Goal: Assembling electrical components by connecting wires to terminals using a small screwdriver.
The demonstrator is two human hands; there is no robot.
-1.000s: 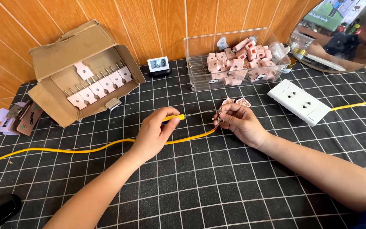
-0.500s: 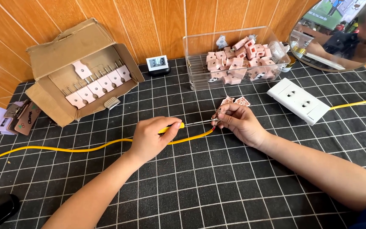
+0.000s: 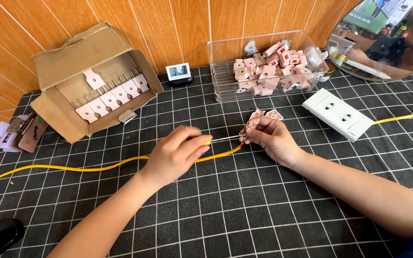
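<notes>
Cardboard box (image 3: 68, 71), open, far left, with a row of pink plugs (image 3: 108, 98) inside; yellow cable (image 3: 72, 168) running across the black checked mat (image 3: 244, 210); left hand (image 3: 178, 154), fingers closed round a screwdriver (image 3: 223, 139) with a yellow handle; right hand (image 3: 272, 138), fingertips pinched on a small metal part at the screwdriver's tip, just above the cable's end; clear bin (image 3: 264, 62) of pink plugs behind; white socket strip (image 3: 338, 113) at right.

We see cardboard box (image 3: 92, 81) back-left, clear bin (image 3: 264, 67) back-centre, small clock (image 3: 178, 73) between them. Socket strip (image 3: 338, 113) right of bin. Cable (image 3: 96, 168) runs left across mat (image 3: 244, 210).
</notes>
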